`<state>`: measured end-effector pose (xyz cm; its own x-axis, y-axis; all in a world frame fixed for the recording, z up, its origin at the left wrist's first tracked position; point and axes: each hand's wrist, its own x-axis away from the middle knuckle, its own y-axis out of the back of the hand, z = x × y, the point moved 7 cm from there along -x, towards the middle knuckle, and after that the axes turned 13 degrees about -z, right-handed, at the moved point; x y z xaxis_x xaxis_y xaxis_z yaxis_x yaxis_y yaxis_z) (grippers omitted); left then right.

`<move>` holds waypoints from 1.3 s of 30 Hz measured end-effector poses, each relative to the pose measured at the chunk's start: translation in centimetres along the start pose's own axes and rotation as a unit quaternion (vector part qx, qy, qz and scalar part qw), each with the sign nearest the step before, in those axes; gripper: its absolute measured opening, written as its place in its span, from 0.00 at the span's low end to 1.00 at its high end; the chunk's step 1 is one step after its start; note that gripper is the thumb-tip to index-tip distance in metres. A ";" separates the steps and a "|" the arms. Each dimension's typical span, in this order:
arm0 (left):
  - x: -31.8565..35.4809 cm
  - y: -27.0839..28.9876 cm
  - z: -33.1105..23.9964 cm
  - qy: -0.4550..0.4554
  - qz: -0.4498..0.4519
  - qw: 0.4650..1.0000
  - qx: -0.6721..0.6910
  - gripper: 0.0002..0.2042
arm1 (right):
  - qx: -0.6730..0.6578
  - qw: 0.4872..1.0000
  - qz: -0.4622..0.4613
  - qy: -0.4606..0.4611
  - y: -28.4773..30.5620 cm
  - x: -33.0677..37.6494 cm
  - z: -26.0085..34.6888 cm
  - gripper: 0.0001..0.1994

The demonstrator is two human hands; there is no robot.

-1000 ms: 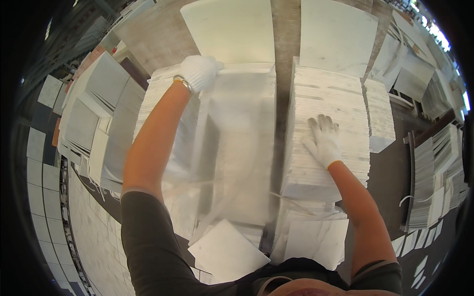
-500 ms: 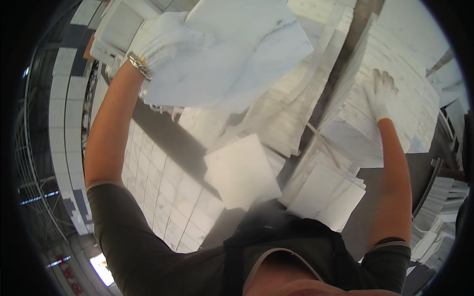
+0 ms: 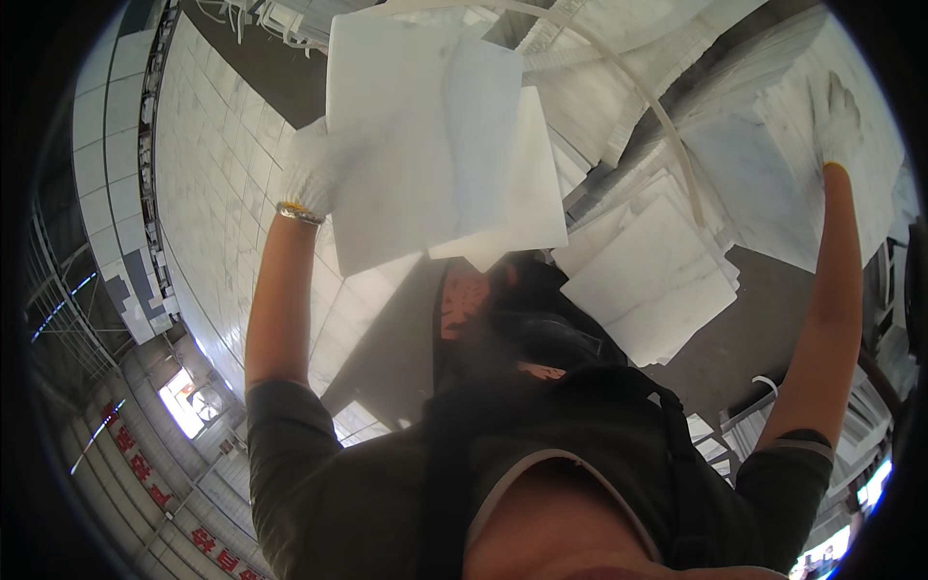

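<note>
My left hand (image 3: 311,172), in a white knit glove with a metal bracelet at the wrist, grips the left edge of a square white marble tile (image 3: 396,145) with grey veining. Its fingers are partly blurred, and some lie behind the tile. Partly covered by this tile is another plain white tile (image 3: 537,184). At the far right, my right hand (image 3: 837,124), also gloved, lies with fingers spread against a large stack of marble tiles (image 3: 735,174).
A smaller pile of tiles (image 3: 657,275) lies between me and the large stack. A pale curved strip (image 3: 667,124) arches over it. Rows of laid-out tiles (image 3: 217,145) cover the left side. Further rows of tiles on edge (image 3: 604,97) stand beyond.
My left hand has brought the marble tile nearer to me, lower in view, over the plain tile. The right hand remains on the large stack as the view has shifted.
</note>
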<state>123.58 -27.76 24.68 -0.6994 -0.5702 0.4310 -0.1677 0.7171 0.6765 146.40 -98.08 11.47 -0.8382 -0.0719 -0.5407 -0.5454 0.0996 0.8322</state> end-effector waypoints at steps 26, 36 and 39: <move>-5.7 -9.4 31.6 0.140 0.150 0.979 0.002 0.33 | -0.050 0.998 0.026 0.029 0.4 -0.6 0.2 0.34; -7.5 -9.5 30.2 0.057 0.200 0.960 -0.188 0.30 | -0.053 0.998 0.034 0.024 0.2 -0.7 -0.2 0.34; -8.2 -9.4 30.5 0.089 0.233 0.938 -0.239 0.28 | -0.054 0.998 0.043 0.012 0.6 -0.6 0.1 0.33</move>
<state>109.67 -17.60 -3.41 -0.4851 -0.3272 0.8110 0.4883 0.6680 0.5616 146.61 -97.84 12.26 -0.8810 -0.0921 -0.4640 -0.4660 -0.0001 0.8848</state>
